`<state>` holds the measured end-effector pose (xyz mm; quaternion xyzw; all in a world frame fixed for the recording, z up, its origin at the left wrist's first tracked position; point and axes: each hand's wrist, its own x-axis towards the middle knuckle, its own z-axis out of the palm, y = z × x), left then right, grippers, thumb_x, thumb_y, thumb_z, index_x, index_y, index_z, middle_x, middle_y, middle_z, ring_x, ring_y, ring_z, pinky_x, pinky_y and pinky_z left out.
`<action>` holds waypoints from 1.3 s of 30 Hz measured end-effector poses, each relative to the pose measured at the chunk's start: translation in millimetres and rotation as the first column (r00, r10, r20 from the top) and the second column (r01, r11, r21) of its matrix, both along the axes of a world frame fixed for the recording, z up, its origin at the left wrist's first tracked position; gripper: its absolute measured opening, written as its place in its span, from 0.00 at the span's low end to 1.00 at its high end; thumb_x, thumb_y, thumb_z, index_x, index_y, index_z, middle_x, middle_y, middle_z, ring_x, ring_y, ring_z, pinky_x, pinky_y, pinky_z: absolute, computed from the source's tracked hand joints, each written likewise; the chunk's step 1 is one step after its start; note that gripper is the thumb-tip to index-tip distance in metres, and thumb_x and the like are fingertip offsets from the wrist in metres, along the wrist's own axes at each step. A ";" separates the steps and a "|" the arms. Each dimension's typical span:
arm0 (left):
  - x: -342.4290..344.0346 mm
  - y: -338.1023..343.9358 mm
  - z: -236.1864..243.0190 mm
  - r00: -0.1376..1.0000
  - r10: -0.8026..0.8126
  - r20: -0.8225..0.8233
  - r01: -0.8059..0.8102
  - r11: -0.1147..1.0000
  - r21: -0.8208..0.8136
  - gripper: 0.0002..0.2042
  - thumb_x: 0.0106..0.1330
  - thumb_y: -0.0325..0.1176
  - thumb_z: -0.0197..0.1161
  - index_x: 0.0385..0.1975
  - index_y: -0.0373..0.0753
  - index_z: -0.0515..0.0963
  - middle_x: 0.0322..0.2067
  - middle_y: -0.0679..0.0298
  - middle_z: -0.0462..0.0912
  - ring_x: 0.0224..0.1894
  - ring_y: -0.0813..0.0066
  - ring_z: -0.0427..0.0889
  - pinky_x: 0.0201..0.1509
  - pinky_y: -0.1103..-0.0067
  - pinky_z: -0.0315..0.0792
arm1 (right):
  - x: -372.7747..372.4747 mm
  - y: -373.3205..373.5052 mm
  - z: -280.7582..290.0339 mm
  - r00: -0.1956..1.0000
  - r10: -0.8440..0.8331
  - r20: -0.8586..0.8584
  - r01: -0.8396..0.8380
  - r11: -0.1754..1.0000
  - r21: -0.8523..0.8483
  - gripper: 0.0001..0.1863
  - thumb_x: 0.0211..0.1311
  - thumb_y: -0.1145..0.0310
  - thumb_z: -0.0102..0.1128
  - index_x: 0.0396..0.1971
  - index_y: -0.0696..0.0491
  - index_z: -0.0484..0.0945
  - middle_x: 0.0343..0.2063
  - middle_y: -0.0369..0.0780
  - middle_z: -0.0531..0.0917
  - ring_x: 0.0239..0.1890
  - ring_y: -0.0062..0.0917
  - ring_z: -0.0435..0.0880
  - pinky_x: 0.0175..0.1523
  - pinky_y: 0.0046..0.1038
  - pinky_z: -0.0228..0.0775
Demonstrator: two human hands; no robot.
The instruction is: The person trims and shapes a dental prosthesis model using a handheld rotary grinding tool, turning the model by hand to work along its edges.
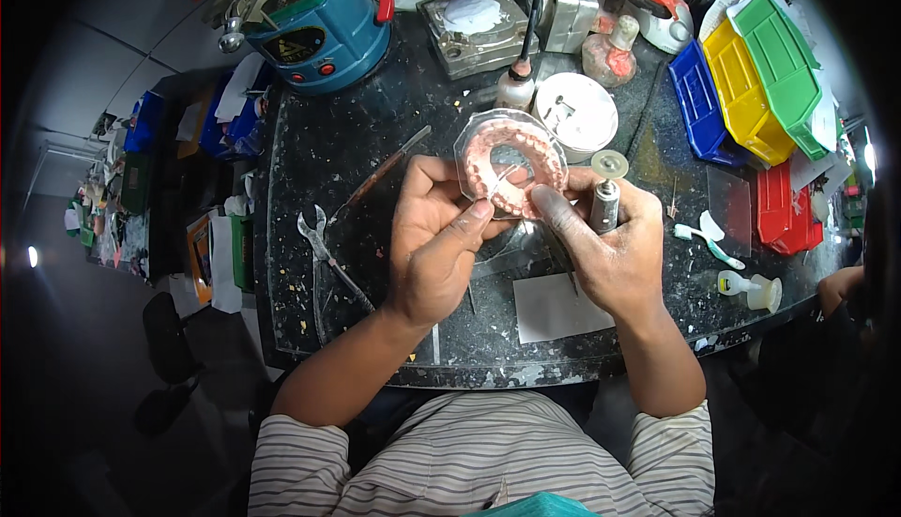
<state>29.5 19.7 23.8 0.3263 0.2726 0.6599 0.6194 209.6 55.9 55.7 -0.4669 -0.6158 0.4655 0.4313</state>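
A pink horseshoe-shaped dental model (481,153) with a row of teeth is held up above the bench, with a clear plastic sheet (462,144) formed over it and jutting past its edge. My left hand (434,250) grips the near left side, thumb on top. On the near right side, the thumb of my right hand (621,259) presses the model. That same hand also holds a rotary handpiece (605,205), its small round disc (610,164) pointing up and away from the model. Its lower part is hidden by the hand.
Left on the dark bench (375,118) lie an adjustable wrench (324,245) and a thin brown-handled tool (380,174). A blue machine (324,34), metal flask (474,29) and white round tub (575,114) stand behind. Coloured bins (746,85) and a toothbrush (710,245) are right.
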 end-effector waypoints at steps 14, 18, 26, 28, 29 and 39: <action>-18.9 8.8 -0.6 0.958 0.069 -0.278 -0.037 0.992 0.119 0.13 0.76 0.26 0.56 0.56 0.28 0.69 0.51 0.46 0.83 0.50 0.62 0.88 0.53 0.66 0.86 | 3.8 -3.8 11.6 0.994 0.003 0.113 -0.018 0.992 0.124 0.08 0.61 0.75 0.76 0.38 0.61 0.87 0.28 0.41 0.87 0.29 0.18 0.83 0.35 0.25 0.75; -22.4 10.2 -0.9 0.951 0.058 -0.305 -0.009 0.987 0.162 0.12 0.79 0.27 0.54 0.55 0.28 0.70 0.51 0.46 0.84 0.50 0.64 0.88 0.52 0.68 0.86 | 3.9 -3.3 9.3 0.995 0.013 0.100 -0.029 0.988 0.154 0.08 0.60 0.77 0.75 0.38 0.61 0.87 0.27 0.41 0.87 0.29 0.19 0.84 0.35 0.26 0.75; -20.9 8.5 0.5 0.827 0.132 -0.547 -0.068 0.988 0.136 0.17 0.85 0.40 0.52 0.48 0.28 0.74 0.39 0.55 0.87 0.34 0.76 0.89 0.32 0.81 0.84 | 3.5 -2.1 0.1 0.989 0.140 0.040 -0.140 0.990 0.008 0.08 0.62 0.76 0.69 0.40 0.61 0.87 0.26 0.42 0.86 0.27 0.18 0.81 0.35 0.26 0.74; -20.8 8.4 -0.5 0.840 0.130 -0.527 -0.070 0.989 0.133 0.17 0.85 0.41 0.52 0.48 0.29 0.74 0.39 0.55 0.87 0.32 0.76 0.88 0.29 0.82 0.83 | 2.2 -2.4 -0.4 0.989 0.149 0.024 -0.149 0.989 0.015 0.08 0.62 0.76 0.69 0.40 0.61 0.86 0.26 0.41 0.86 0.27 0.18 0.81 0.35 0.26 0.74; -21.1 8.0 -0.3 0.843 0.121 -0.524 -0.068 0.991 0.119 0.17 0.85 0.41 0.51 0.48 0.29 0.74 0.38 0.55 0.87 0.32 0.76 0.88 0.28 0.82 0.83 | 1.8 -2.0 -1.3 0.987 0.158 0.005 -0.158 0.987 0.022 0.08 0.62 0.76 0.69 0.40 0.61 0.86 0.26 0.41 0.86 0.27 0.18 0.80 0.35 0.26 0.73; -14.0 2.3 3.1 0.671 0.310 -0.673 -0.185 0.950 0.254 0.12 0.82 0.33 0.58 0.45 0.27 0.74 0.34 0.55 0.87 0.29 0.81 0.86 0.27 0.85 0.80 | 2.3 -0.6 -1.8 0.975 0.155 0.157 -0.162 0.986 0.036 0.08 0.68 0.79 0.68 0.44 0.65 0.86 0.34 0.38 0.90 0.36 0.15 0.85 0.44 0.21 0.78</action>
